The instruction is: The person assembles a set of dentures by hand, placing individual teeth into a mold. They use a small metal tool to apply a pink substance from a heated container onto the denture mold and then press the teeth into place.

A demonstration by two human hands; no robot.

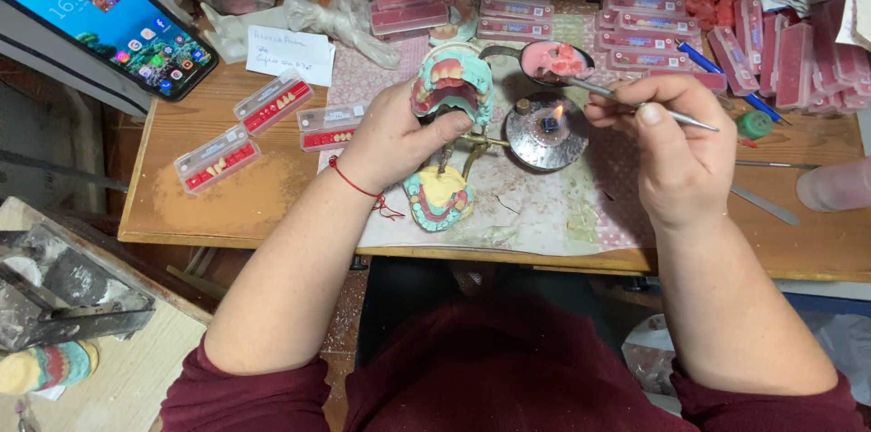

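Denture model [451, 87], teeth partly set, sits gripped in the left hand [395, 137] while the right hand [676, 146] pinches a wax tool [635, 105] over the burner [546, 131].

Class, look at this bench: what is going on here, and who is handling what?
A person seated at a cluttered workbench holds a dental model on a hinged metal frame in the left hand. The right hand holds a thin metal tool over a small lit burner. A spoon of pink wax lies just behind the flame. Boxes of teeth and a phone lie around.
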